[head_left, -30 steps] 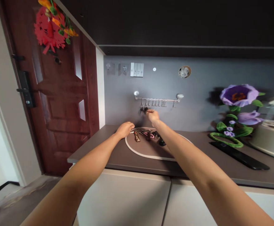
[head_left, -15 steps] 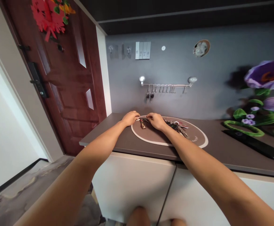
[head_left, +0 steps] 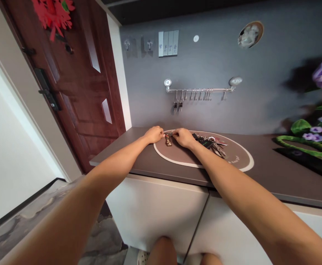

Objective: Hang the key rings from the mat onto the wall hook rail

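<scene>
L hand & R hand nearly meet over rear L part of mat, fingers curled in, tips at small metal bits; can't tell if either grips. Brown key charm is betw. them, on or just above mat (unclear). Key pile just R of R hand. Risk (est.): charm slips if pinch is weak; R hand moving sideways could snag pile, drag keys. Two dark keys hang on rail, well apart.
</scene>
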{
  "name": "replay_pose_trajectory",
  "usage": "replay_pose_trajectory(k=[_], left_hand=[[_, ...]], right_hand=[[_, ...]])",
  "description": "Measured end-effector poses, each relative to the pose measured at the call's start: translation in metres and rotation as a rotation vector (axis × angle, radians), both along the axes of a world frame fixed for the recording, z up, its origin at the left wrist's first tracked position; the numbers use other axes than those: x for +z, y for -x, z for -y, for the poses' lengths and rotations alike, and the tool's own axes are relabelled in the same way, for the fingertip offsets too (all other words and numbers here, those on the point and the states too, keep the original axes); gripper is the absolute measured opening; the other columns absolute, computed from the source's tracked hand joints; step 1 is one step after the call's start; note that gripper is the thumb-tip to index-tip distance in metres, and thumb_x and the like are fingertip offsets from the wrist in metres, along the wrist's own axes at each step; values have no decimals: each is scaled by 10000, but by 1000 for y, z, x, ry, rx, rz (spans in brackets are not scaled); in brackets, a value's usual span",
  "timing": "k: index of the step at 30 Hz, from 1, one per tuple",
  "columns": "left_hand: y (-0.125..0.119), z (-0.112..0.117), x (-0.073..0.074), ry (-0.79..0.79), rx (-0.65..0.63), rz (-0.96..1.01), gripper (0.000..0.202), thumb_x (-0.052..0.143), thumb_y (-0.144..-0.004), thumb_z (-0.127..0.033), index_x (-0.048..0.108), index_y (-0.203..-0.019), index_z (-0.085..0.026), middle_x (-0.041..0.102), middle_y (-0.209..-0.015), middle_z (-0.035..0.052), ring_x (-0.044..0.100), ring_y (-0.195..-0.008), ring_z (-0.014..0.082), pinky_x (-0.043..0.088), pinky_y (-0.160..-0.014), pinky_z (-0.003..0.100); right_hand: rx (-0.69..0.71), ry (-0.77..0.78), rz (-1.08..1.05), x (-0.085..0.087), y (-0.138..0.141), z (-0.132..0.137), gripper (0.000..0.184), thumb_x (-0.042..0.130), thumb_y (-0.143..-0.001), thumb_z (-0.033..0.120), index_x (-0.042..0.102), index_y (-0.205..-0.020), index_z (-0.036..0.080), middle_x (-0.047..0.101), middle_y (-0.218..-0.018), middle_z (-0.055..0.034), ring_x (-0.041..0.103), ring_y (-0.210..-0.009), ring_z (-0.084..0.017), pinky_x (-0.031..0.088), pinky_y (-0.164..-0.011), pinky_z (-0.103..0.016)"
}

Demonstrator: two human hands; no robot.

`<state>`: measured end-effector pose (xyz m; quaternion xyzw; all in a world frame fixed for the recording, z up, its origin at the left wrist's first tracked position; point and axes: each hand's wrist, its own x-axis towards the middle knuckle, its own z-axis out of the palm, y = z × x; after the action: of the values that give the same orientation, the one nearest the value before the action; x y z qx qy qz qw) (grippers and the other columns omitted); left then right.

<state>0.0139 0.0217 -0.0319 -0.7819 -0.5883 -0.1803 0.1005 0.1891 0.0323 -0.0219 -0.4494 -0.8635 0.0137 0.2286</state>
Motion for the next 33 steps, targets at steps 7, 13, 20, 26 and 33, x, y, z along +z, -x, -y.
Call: replay_pose_trajectory(k=[7,13,20,26,33], left_hand=[[-2,-2,0,-12,-16,-16,170,461,-804,-243,607,-769,-163,571,-824,58,537,-781,169,392,-706,259],[0,-2,2,-60,-11,19,184,414,-827,-222,591,-815,-171,581,-844,58,536,-789,168,390,-717,265],[0,3,9,-112,-14,112,194,371,-836,-204,562,-833,-174,609,-821,43,528,-739,156,391,-669,256],[0,5,15,-214,-64,176,197,362,-843,-183,555,-810,-161,589,-857,54,515,-808,159,396,-734,263],[0,8,20,-272,-51,230,202,358,-863,-221,543,-812,-158,566,-837,51,502,-826,158,389,-770,272]], right_hand=[[-7,-30,28,0,2,-3,215,469,-764,198,675,-827,196,665,-882,-90,588,-815,-189,393,-711,-251],[-17,-3,16,1,3,-4,220,467,-768,210,671,-848,189,663,-903,-96,588,-831,-194,390,-712,-251],[-20,5,-7,2,3,-5,209,479,-776,229,668,-852,186,661,-919,-100,589,-846,-199,387,-714,-250],[-29,-9,-30,4,3,-2,226,450,-783,214,665,-843,175,663,-906,-99,587,-827,-193,382,-687,-246],[18,-33,-241,6,6,-1,255,431,-820,315,632,-882,171,653,-875,-65,570,-789,-149,375,-705,-227]])
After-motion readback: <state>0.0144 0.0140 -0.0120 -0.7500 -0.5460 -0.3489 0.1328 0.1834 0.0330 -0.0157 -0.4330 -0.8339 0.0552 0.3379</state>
